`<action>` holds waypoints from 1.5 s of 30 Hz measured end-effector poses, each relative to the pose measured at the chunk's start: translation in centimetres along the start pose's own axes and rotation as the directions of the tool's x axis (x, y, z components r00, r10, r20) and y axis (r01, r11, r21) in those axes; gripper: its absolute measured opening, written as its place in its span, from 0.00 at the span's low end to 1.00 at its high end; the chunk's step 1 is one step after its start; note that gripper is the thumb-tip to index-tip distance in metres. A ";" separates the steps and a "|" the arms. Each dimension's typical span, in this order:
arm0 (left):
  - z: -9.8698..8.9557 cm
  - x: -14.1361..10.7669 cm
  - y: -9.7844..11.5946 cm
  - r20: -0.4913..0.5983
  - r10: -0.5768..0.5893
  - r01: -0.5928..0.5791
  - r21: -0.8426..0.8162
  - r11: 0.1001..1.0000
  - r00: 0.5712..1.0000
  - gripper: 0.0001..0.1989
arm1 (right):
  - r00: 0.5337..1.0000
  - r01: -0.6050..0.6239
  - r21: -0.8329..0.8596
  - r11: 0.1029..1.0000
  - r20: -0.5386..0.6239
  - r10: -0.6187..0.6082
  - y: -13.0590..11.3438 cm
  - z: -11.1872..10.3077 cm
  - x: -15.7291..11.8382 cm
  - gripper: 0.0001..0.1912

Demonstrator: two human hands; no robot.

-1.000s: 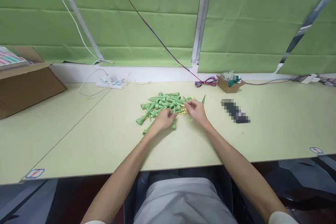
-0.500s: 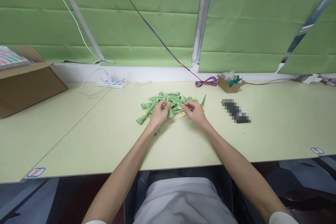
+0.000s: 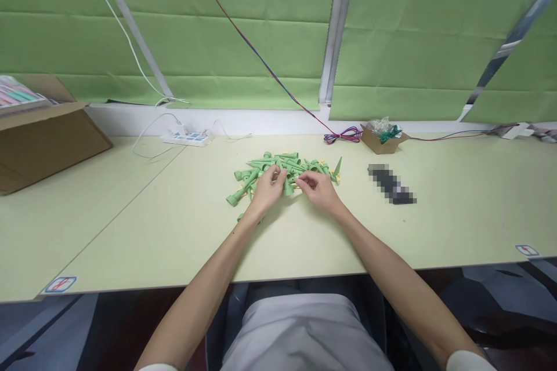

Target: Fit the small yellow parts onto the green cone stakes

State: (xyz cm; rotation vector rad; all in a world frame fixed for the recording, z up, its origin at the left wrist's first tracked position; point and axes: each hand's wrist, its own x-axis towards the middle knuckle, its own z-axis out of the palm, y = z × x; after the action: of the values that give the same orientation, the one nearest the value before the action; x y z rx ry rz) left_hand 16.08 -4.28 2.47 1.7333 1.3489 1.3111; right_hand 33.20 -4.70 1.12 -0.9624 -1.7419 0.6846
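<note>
Green plastic watering spikes (image 3: pixel 238 196) with wide sockets and pointed tips lie in a loose pile, with small yellow parts (image 3: pixel 337 178) among them. Fingers of my left hand (image 3: pixel 267 188) are closed on one green watering spike (image 3: pixel 288 187), its wide end pointing down toward me at the pile's front edge. Just right of it, my right hand (image 3: pixel 321 190) pinches thumb and fingers together near that spike. Whatever lies between those fingertips is too small to make out. Another spike (image 3: pixel 240 218) shows partly beside my left forearm.
On the left stands a cardboard box (image 3: pixel 52 145). A white power strip (image 3: pixel 187 138) lies at the back of the table (image 3: pixel 304 243). Behind the pile are a coiled red-blue cable (image 3: pixel 343 135) and a small open carton (image 3: pixel 383 140). A blurred-out dark object (image 3: pixel 391 184) lies to the right.
My left hand has shifted slightly right with the spike. My right hand has moved a little left, bringing its fingertips closer to the spike.
</note>
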 end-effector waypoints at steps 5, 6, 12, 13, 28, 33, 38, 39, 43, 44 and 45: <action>0.0 0.0 0.3 0.093 0.024 -0.024 -0.003 1.000 0.995 0.14 | 1.000 0.019 -0.033 0.999 0.016 -0.019 -0.3 0.0 -0.1 0.13; -0.1 -0.1 0.3 0.096 0.028 -0.029 0.003 1.000 0.995 0.14 | 1.000 0.024 -0.040 0.999 0.019 -0.023 -0.3 0.0 -0.1 0.12; -0.2 -0.3 0.7 0.095 0.044 -0.049 0.051 0.998 0.994 0.14 | 0.999 0.051 -0.088 0.995 0.025 -0.048 -0.4 -0.1 -0.2 0.11; -0.2 -0.3 0.7 0.095 0.043 -0.050 0.065 0.997 0.995 0.14 | 0.998 0.055 -0.092 0.994 0.027 -0.053 -0.3 0.0 -0.2 0.11; 0.3 -0.7 0.6 0.063 0.124 -0.132 0.150 0.980 0.990 0.15 | 1.000 -0.006 -0.049 0.999 0.011 0.006 -0.3 0.3 -0.3 0.13; 0.3 -1.2 1.2 0.069 0.131 -0.140 0.148 0.979 0.989 0.15 | 0.996 -0.087 0.050 0.995 -0.019 0.088 0.3 0.5 0.0 0.17; 0.3 -1.6 1.4 0.133 0.180 -0.199 0.143 0.970 0.975 0.15 | 0.980 -0.196 0.193 0.961 0.003 0.200 0.9 0.4 0.3 0.19; 0.3 -1.6 1.4 0.143 0.181 -0.200 0.138 0.970 0.973 0.15 | 0.977 -0.210 0.208 0.955 0.010 0.213 0.9 0.4 0.4 0.20; 0.3 -1.5 1.4 0.163 0.155 -0.175 0.120 0.977 0.974 0.13 | 0.976 -0.213 0.218 0.953 -0.007 0.219 0.9 0.3 0.4 0.21; 0.3 -1.4 1.4 0.167 0.148 -0.168 0.112 0.979 0.975 0.12 | 0.976 -0.206 0.214 0.955 -0.023 0.215 1.0 0.2 0.4 0.21; 0.3 -1.4 1.4 0.170 0.141 -0.159 0.098 0.983 0.975 0.11 | 0.976 -0.199 0.212 0.957 -0.041 0.212 1.0 0.2 0.5 0.21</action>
State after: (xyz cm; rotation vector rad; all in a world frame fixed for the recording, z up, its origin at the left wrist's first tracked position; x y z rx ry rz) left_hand 16.90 -5.98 3.10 2.0054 1.2390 1.1628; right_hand 33.22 -3.73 0.45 -1.0168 -1.4939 0.9399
